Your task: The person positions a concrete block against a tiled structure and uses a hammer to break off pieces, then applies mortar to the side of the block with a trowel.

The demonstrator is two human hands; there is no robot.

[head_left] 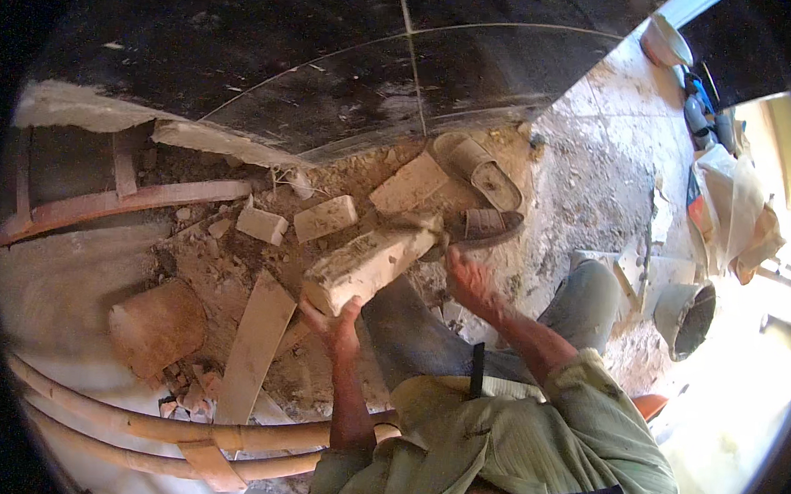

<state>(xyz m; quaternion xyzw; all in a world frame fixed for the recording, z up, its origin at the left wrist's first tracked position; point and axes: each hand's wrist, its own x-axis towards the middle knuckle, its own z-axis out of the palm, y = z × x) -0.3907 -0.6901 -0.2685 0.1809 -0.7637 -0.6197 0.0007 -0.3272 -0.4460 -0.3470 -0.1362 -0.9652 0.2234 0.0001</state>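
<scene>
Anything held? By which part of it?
Left hand holds the pale block by its lower-left end. Right hand is near the other end; its grip is unclear.

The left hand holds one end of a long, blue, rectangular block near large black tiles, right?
The long, rectangular block is pale, not blue, as the head view shows; the left hand does hold one end near large black tiles.

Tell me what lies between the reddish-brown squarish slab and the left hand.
In the head view, a long, flat tan board and loose brown dirt lie between that slab and the left hand.
</scene>
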